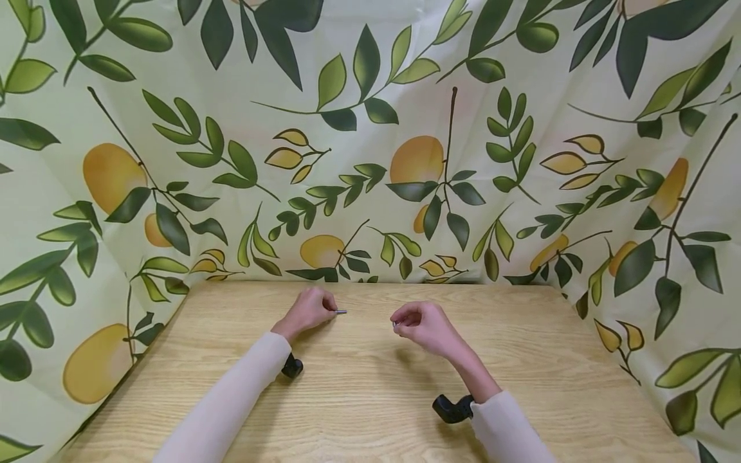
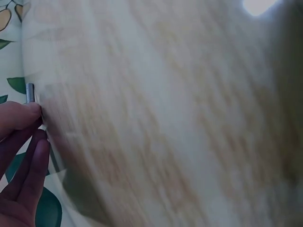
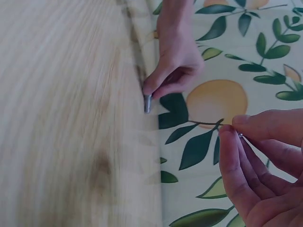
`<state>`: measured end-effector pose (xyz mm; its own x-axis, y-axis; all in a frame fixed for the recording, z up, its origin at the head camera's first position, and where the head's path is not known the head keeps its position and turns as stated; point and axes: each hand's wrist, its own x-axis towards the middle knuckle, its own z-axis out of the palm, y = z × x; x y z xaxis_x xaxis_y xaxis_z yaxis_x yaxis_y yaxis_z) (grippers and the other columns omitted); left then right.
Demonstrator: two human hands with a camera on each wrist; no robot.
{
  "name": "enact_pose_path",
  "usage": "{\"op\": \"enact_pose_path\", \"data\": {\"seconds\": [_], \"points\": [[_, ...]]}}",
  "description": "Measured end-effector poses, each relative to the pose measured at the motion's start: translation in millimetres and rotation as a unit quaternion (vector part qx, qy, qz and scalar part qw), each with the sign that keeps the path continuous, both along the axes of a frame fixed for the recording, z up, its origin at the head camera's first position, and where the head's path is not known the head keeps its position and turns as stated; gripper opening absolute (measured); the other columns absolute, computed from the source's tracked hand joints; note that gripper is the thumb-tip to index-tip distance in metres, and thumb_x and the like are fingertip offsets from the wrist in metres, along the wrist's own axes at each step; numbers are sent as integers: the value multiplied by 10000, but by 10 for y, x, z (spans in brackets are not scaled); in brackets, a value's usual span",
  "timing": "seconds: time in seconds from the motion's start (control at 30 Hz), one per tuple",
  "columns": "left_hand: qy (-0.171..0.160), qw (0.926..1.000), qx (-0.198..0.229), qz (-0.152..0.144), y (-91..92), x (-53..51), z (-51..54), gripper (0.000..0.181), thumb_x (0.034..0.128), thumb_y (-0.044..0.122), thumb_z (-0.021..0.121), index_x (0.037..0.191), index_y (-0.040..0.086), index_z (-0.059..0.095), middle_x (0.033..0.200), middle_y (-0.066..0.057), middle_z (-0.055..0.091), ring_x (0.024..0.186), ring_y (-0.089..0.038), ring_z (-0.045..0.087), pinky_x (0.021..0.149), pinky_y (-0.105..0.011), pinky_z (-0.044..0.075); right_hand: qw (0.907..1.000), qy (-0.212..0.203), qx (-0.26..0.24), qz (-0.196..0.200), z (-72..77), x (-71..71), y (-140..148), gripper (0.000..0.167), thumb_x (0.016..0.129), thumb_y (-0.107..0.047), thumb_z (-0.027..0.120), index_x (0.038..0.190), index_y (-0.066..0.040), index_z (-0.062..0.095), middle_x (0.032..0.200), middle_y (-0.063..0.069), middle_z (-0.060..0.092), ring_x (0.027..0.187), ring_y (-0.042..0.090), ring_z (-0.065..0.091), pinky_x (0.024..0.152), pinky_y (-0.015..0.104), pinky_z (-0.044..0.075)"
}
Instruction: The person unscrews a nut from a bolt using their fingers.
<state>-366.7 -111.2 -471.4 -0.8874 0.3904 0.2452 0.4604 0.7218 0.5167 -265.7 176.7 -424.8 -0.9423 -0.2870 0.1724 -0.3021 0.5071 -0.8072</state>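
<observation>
My left hand [image 1: 311,310] pinches a short grey metal rod [image 1: 341,312] between thumb and fingertip, just above the table. One end of the rod sticks out toward the right; in the right wrist view the rod [image 3: 147,104] looks smooth and cylindrical, and its other end is hidden by the fingers. Opposite it, and a little nearer, my right hand [image 1: 425,328] holds a tiny shiny metal piece [image 1: 395,324] at the tips of thumb and index finger. Most of that piece is covered, so its kind cannot be told. A gap separates the two hands.
Both hands are over a light wooden table [image 1: 359,399]. A cloth [image 1: 370,161] printed with leaves and orange fruit hangs behind the table and along both sides. Black wrist mounts [image 1: 453,409] project from beneath the sleeves.
</observation>
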Motion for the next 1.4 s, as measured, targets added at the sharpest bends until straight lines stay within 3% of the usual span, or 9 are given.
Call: {"op": "enact_pose_path", "data": {"seconds": [0.2,0.43,0.6,0.87,1.0,1.13,1.27,1.4], "points": [[82,10000,-7,-3,-27,8,-19,90,801,43,831,756,111,792,753,32,750,736,-77,625,733,-305,520,9978,101,658,80,11,-292,-133,102,860,-25,762,961,-24,778,871,41,771,753,88,668,656,244,551],[-125,9997,-85,182,-31,52,-32,84,796,57,845,805,113,783,775,36,739,742,-81,605,737,-291,509,9888,327,1450,92,-156,-685,-329,95,815,13,731,884,-44,764,806,45,745,724,88,637,707,253,553],[-136,9994,-136,273,-19,81,-49,100,793,53,845,832,115,777,792,34,747,756,-77,620,765,-304,518,9806,292,1937,47,-273,-841,-418,107,801,29,722,834,-55,781,815,42,760,761,123,636,748,295,576],[-245,9991,-74,331,32,100,-48,118,790,50,843,853,123,775,814,31,756,766,-80,640,783,-321,541,9680,518,2452,-113,-417,-909,-452,86,816,6,776,800,-74,801,837,37,778,849,194,682,853,401,596],[-332,9991,-15,263,43,93,-66,112,799,56,844,872,115,781,819,31,760,761,-66,643,780,-304,540,9698,448,2391,-193,-440,-896,-450,53,824,-13,801,851,-58,808,865,52,785,872,211,696,862,404,594],[-494,9986,88,187,-6,94,-75,111,833,92,830,932,102,781,861,20,767,794,-80,667,793,-307,553,9729,295,2269,-322,-434,-874,-368,52,861,-102,808,891,-68,784,850,43,756,807,184,665,782,359,571],[-515,9980,-3,356,-197,132,-10,211,920,191,759,1091,69,755,989,-50,782,930,-188,718,870,-400,585,9717,365,2281,-504,-347,-869,-106,88,918,-173,720,890,-95,748,844,26,719,776,169,627,721,341,539],[-89,9958,-694,597,-534,158,116,403,972,309,685,1276,44,679,1147,-157,761,1020,-295,725,877,-485,603,9657,581,2469,-556,-172,-851,345,132,930,-172,651,958,-71,732,917,58,728,837,199,654,761,389,568]]}}
